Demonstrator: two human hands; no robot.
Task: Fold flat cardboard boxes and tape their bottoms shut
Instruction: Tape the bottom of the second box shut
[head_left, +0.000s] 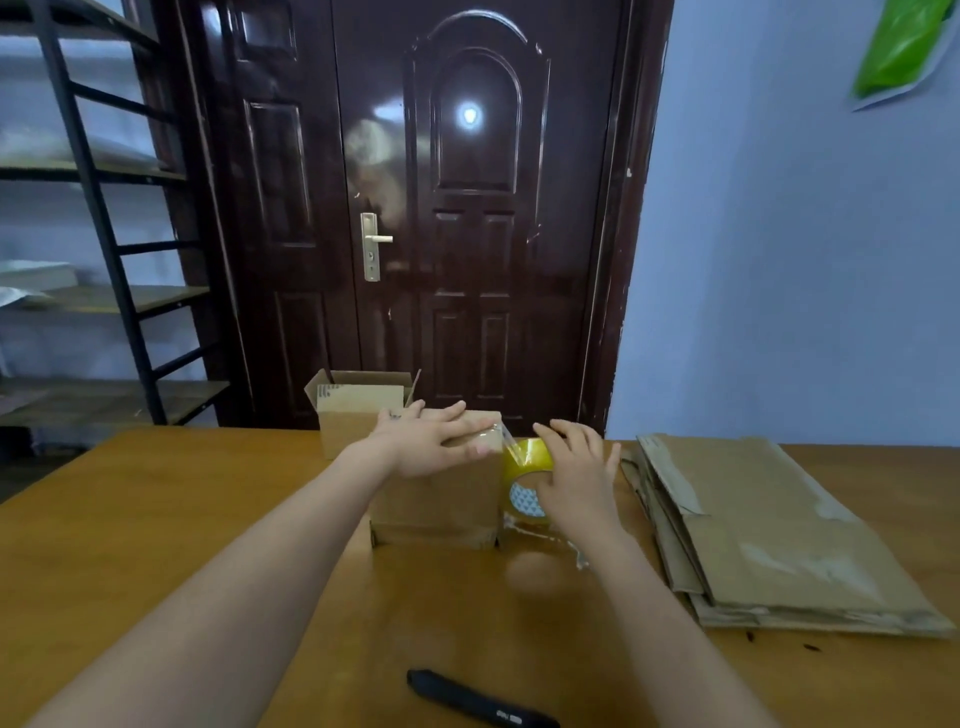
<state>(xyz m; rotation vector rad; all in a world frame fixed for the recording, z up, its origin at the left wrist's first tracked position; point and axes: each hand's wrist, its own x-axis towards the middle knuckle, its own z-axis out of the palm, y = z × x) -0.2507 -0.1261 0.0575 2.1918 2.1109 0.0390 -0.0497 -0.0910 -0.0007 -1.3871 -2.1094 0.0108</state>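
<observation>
While our left hand (431, 441) lies flat with straight fingers on the upturned bottom of the small brown cardboard box (436, 499) at the middle of the wooden table (156, 519), our right hand (576, 473) curls round the yellow roll of clear packing tape (522, 480) just beside the box's right edge, and a strip of tape runs taut from the roll up to the box's top corner. We judge that this box is already folded and that its bottom seam is being taped now: the strip seems laid across the top under our left palm, and it is not yet cut from the roll. Behind it, touching or nearly so, a second brown cardboard box (358, 410) stands with its flaps open upward, which we take to be a finished one. To our right a stack of flat brown cardboard blanks (769, 530) waits on the table, so most of the work appears to be left. Near the front edge lies a black pen-shaped cutter (478, 701), untouched; it carries a small pale label that we cannot read. Dark print on the open box's flap is also too blurred to make out
</observation>
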